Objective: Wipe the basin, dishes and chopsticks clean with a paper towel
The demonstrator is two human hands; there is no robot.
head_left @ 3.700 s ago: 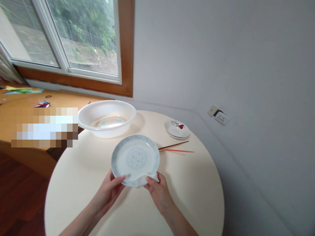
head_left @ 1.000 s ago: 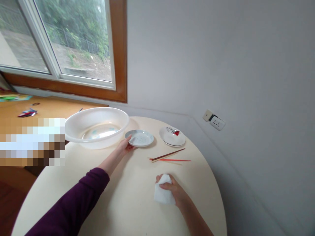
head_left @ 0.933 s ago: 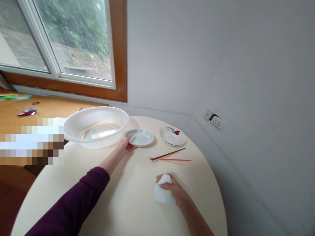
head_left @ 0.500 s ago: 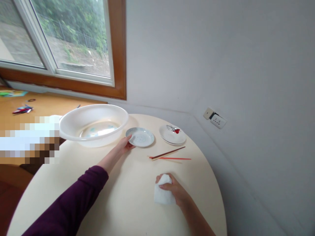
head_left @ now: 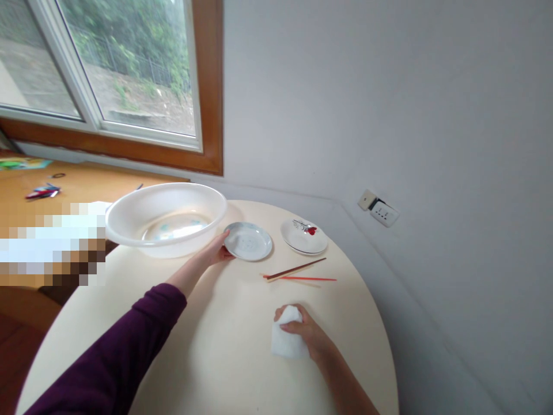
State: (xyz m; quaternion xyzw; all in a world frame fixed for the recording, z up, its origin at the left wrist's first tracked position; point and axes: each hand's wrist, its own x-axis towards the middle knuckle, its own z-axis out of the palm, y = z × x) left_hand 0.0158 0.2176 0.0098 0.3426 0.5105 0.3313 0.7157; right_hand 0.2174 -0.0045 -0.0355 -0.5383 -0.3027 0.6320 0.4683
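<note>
My left hand (head_left: 219,249) reaches across the round cream table (head_left: 207,357) and grips the near left rim of a pale blue patterned plate (head_left: 249,241), which rests on the table beside a white plastic basin (head_left: 166,218). My right hand (head_left: 302,333) lies near the table's front, fingers closed on a folded white cloth (head_left: 284,341) pressed to the surface. The left arm wears a dark purple sleeve.
A white plate with a red flower (head_left: 304,237) sits right of the blue plate. Two chopsticks (head_left: 298,273), one brown and one red, lie crossed in front of it. A wooden desk (head_left: 52,190) with small items stands left; a wall socket (head_left: 380,210) is at right.
Several seconds ago both hands held the blue plate up with the cloth on its rim. Now the plate rests by the basin and the cloth lies on the table. Little has moved in the last second.
</note>
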